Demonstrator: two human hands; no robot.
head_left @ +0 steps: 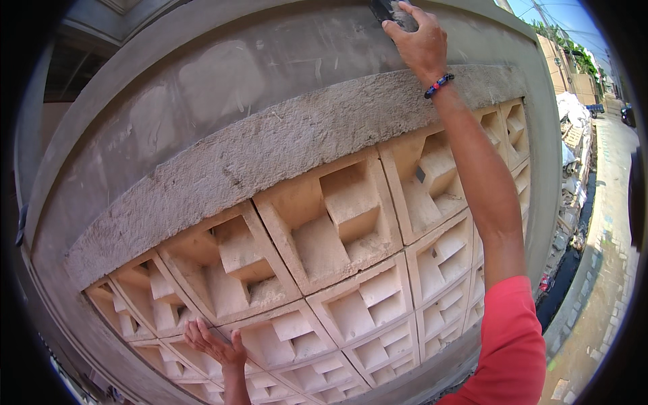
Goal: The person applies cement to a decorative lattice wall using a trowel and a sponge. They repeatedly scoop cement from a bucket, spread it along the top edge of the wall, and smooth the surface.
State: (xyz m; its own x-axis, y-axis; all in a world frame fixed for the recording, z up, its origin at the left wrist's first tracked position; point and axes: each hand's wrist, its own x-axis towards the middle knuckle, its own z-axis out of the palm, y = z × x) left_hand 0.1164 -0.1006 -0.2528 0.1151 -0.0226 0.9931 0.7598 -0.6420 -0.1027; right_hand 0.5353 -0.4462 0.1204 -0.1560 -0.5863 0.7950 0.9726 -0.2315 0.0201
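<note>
My right hand (420, 39) is raised to the top of the wall, its fingers closed round a dark, rounded block-like tool (394, 15) held against the grey plaster. The tool's upper part is cut off by the picture's edge, so its exact kind does not show. A beaded bracelet (439, 86) circles the right wrist. Lower left, my left hand (214, 343) holds nothing; its fingers are spread at the face of the cream ventilation blocks (351, 270). Between the two hands, a rough strip of unsmoothed mortar (229, 165) runs above the blocks, below smoother, patchy grey plaster (297, 57).
A raised plaster border (545, 189) frames the wall on the right. Beyond it lie a heap of white sacks and rubble (574, 128), a dark water-filled gutter (565, 290) and a paved lane (604, 270). Overhead wires cross the sky at upper right.
</note>
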